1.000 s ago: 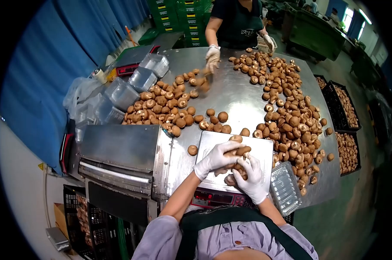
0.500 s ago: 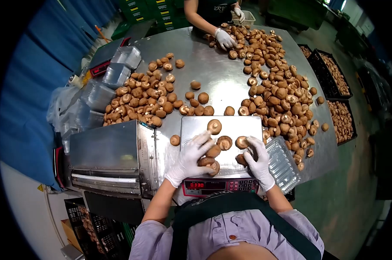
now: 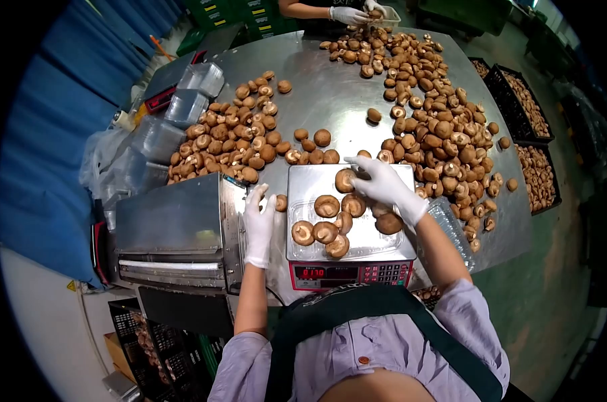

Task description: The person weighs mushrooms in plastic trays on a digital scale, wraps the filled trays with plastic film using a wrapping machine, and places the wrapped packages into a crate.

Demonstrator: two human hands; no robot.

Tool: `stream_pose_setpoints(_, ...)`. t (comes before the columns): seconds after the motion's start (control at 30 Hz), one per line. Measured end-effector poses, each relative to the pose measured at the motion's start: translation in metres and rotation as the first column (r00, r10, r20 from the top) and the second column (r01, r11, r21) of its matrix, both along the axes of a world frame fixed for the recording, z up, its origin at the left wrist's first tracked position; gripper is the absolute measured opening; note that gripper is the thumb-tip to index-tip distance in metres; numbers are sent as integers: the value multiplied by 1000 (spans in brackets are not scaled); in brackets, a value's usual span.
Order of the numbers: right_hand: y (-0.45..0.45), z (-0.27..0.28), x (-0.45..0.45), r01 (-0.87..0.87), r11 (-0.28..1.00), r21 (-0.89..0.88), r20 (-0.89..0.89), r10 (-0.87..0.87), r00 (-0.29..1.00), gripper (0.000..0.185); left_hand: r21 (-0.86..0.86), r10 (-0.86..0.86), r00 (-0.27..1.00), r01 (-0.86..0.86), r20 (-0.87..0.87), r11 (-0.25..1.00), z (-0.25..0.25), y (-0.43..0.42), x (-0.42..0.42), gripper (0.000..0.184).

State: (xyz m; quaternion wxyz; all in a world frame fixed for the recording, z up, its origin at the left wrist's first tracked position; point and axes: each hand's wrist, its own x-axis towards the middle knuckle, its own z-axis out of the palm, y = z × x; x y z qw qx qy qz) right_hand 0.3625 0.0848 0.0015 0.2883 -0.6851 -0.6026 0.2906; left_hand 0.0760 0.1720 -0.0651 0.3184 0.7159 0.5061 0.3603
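Observation:
My left hand (image 3: 259,224), in a white glove, is beside the left edge of the scale (image 3: 351,278). Its fingers are apart, close to a single brown mushroom (image 3: 281,202) on the table. Over the far right part of the pan, my gloved right hand (image 3: 387,187) has its fingers stretched out. They lie along the right side of one mushroom (image 3: 344,179); whether they touch it is unclear. Several more mushrooms (image 3: 325,232) lie loose on the pan, some stem up. Part of a mushroom (image 3: 388,223) shows below my right wrist. The red display reads about 0.170.
Mushroom heaps lie at left (image 3: 226,137) and right (image 3: 444,147). A metal machine (image 3: 169,214) stands left of the scale, with clear trays (image 3: 157,139) behind. Another tray (image 3: 451,228) is partly under my right forearm. Opposite, a co-worker's gloved hands (image 3: 360,13) hold a mushroom.
My left hand has moved off the pan to its left side. My right hand has reached farther across it. Pan mushrooms are more spread out, and the display dropped from about 0.330.

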Motion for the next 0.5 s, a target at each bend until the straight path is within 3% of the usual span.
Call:
stream_pose_setpoints(0.03,14,-6,1,-18,998,-65,-6,17,1000,50,-2,3,1000,-3,-4,1000,3,2,2,35)
stream_pose_setpoints(0.1,31,-13,-2,1,993,-120,-19,-3,1000,43,-235,41,985,-80,-167,969,10,5,8,38)
stream_pose_setpoints(0.17,41,-8,0,-41,987,-157,-35,36,999,36,-170,-27,978,-8,-205,985,-33,21,4,43)
stream_pose_setpoints(0.23,34,-7,1,-7,1000,-19,-104,5,995,31,-278,-160,976,115,-146,954,-58,30,8,40)
stream_pose_setpoints(0.3,19,3,3,171,984,56,-107,-164,981,32,-92,-193,919,172,-345,981,-69,34,10,31)
stream_pose_setpoints(0.33,3,21,1,251,966,58,-196,-236,952,34,-102,-162,908,133,-386,986,-61,32,14,30)
stream_pose_setpoints(0.4,-29,23,5,170,925,340,-179,-114,977,32,-114,-132,892,91,-432,989,-54,28,17,29)
stream_pose_setpoints(0.43,-49,36,-3,176,957,231,-228,-122,966,29,-48,-106,849,95,-518,994,-58,28,17,28)
stream_pose_setpoints(0.47,-63,28,-7,74,935,347,-60,-56,997,26,17,-75,799,106,-597,994,-60,29,18,26)
stream_pose_setpoints(0.5,-74,28,-14,-58,957,283,122,24,992,25,20,-75,799,109,-597,994,-58,32,19,26)
